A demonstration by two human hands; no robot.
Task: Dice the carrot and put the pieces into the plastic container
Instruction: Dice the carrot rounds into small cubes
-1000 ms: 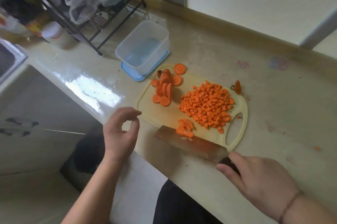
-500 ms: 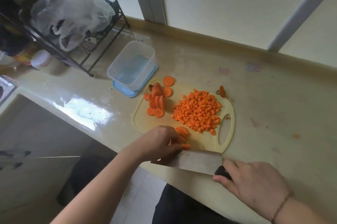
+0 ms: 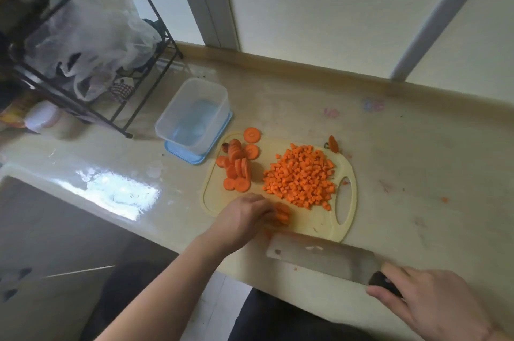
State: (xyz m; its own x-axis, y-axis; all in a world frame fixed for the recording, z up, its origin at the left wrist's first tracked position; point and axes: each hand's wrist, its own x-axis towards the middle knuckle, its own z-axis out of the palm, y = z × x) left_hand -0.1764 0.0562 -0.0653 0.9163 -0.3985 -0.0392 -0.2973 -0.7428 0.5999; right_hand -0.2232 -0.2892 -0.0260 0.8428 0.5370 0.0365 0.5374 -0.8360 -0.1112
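1. My left hand (image 3: 244,215), at lower centre of the frame, curls its fingers onto a small stack of carrot slices (image 3: 281,214) on the near edge of the cutting board (image 3: 317,222).
2. My right hand (image 3: 428,304), lower right, grips the cleaver (image 3: 319,257) by its dark handle; the blade's long axis runs left to right, tip pointing left.
3. The diced carrot pile (image 3: 300,176) lies mid-board, uncut rounds (image 3: 236,168) to its left.
4. The plastic container (image 3: 194,115) stands just beyond the board's upper-left corner.

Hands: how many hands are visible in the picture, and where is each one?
2. The left hand is on the cutting board, holding carrot slices. The right hand grips the cleaver at the counter's near edge.
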